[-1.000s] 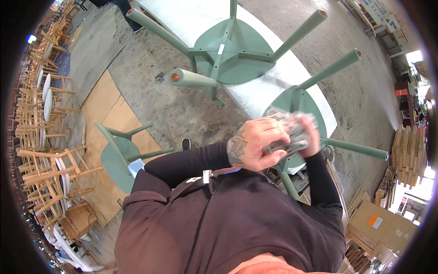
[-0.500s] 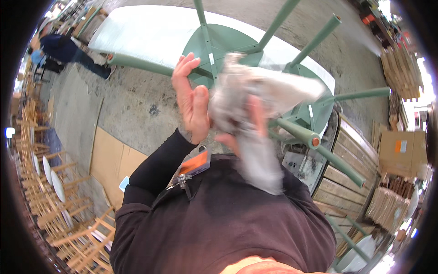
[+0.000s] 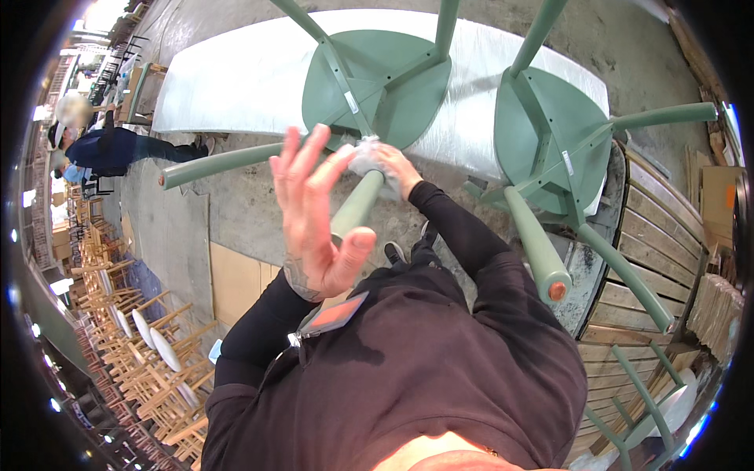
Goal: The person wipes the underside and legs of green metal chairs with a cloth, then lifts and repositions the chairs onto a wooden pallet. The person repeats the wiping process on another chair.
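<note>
Two green chairs or stools lie upside down with their legs up. The left seat [image 3: 424, 94] and the right seat [image 3: 597, 141] rest on a long white-covered table [image 3: 228, 94]. My right hand [image 3: 398, 169] is closed on a crumpled whitish cloth [image 3: 366, 159], pressed around the lower part of the left seat's near leg [image 3: 360, 206]. Raised in front of that leg, my left hand [image 3: 310, 216] has its fingers spread, holds nothing and hides part of the leg. The cloth's far side is partly covered by my fingers.
A copper-coloured tip ends the right seat's near leg [image 3: 538, 251], which points toward me. Wooden slats [image 3: 652, 235] lie at right. Many wooden frames [image 3: 149, 345] stand at left, and a person [image 3: 106, 149] is at the far left. Cardboard [image 3: 236, 275] covers some floor.
My right hand has moved the cloth from loose in front of my chest down onto the near chair leg. My left hand stays raised, fingers more spread. The view has shifted.
</note>
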`<state>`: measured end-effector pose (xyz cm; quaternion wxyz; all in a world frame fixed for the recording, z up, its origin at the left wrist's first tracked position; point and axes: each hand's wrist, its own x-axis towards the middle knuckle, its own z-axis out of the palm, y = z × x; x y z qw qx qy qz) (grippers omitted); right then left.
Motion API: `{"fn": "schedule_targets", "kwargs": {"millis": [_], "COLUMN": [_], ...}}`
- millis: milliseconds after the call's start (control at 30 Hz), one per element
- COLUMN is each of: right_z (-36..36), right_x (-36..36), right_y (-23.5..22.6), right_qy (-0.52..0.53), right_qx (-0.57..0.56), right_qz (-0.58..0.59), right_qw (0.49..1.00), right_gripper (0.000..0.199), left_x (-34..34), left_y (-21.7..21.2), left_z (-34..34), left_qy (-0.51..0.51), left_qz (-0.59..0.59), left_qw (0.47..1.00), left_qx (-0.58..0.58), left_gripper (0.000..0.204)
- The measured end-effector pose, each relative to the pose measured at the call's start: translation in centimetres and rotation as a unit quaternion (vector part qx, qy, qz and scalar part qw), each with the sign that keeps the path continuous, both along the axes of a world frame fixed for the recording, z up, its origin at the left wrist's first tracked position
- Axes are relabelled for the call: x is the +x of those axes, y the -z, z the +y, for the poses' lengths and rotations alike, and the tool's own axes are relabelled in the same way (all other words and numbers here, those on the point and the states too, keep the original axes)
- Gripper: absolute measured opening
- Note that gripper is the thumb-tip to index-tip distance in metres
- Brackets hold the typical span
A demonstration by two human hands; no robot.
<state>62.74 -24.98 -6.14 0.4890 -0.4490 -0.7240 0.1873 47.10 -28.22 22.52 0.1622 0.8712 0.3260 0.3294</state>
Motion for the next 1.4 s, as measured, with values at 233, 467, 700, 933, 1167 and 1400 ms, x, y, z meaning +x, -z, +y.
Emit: {"fn": "schedule_targets", "kwargs": {"millis": [233,467,700,933,1167,1400], "right_z": [-5.7,1.7,-6.3,-1.3,-4.0,2.8], "right_x": [-4.6,0.4,-4.7,-3.8,-9.7,-21.5], "right_y": [-15.4,2.5,-17.0,-0.1,0.9,-11.6], "right_qy": [-0.094,0.025,-0.043,0.095,0.288,0.117], "right_qx": [0.125,-0.112,0.027,-0.123,-0.252,-0.169], "right_qz": [0.238,-0.011,0.247,0.023,0.098,0.157], "right_qw": [0.959,0.993,0.968,0.988,0.919,0.966], "right_gripper": [0.032,0.031,0.032,0.029,0.027,0.031], "left_x": [-0.3,0.8,-0.9,-0.1,-11.9,-27.0], "left_y": [0.4,-0.5,-0.3,-0.4,-2.4,-1.2], "left_z": [-1.4,-0.2,-0.1,1.3,7.2,19.4], "left_qy": [-0.082,-0.039,-0.008,0.226,0.286,-0.067], "left_qz": [0.035,0.052,0.063,0.007,-0.121,-0.157], "left_qw": [0.996,0.996,0.995,0.963,0.949,0.984], "left_qx": [-0.007,-0.061,-0.074,-0.147,0.063,-0.045], "left_gripper": [0.082,0.080,0.061,0.042,0.028,0.038]}}
